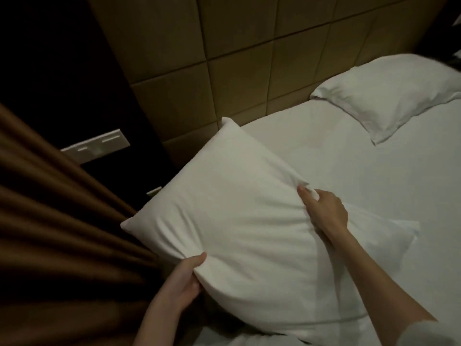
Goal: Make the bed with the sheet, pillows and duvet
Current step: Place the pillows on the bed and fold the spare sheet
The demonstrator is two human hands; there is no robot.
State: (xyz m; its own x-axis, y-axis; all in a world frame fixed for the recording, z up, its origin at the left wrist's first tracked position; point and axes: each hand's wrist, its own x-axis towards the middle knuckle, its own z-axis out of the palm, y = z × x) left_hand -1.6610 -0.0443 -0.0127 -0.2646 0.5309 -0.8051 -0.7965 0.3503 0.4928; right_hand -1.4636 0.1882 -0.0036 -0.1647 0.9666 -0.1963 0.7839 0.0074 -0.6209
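Over the white sheet (324, 156), plump creased white pillow (224, 208) in both hands' grip: left hand (182, 278), right hand (324, 211).

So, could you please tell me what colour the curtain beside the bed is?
Brown; the curtain shows best in the head view, at the left.

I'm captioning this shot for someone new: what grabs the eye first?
The big white pillow in the middle, gripped by the left hand at its near edge and the right hand at its right edge. A second pillow lies upper right by the padded headboard.
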